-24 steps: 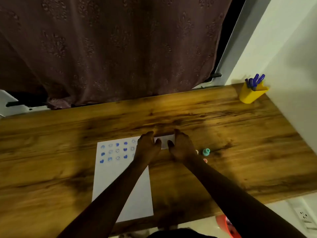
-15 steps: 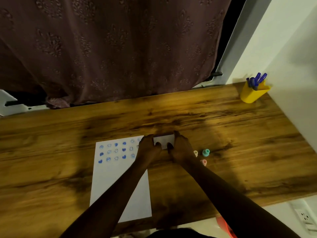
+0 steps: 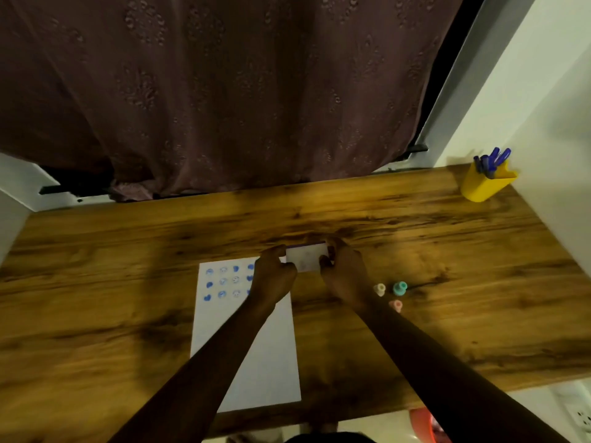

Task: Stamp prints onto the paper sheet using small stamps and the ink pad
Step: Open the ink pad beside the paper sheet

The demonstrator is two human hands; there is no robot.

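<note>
While both hands pinch the ink pad (image 3: 306, 258), left hand (image 3: 273, 276) on its left end and right hand (image 3: 343, 276) on its right, it sits lengthwise across, touching the paper sheet (image 3: 256, 362)'s far right corner; small stamps (image 3: 395, 294) wait nearer the right wrist.

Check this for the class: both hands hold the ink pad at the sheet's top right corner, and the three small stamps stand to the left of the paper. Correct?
Not quite. The head view shows the three small stamps on the wooden desk to the right of the paper sheet, not the left. The left hand and right hand do hold the ink pad at the sheet's top right corner.
</note>
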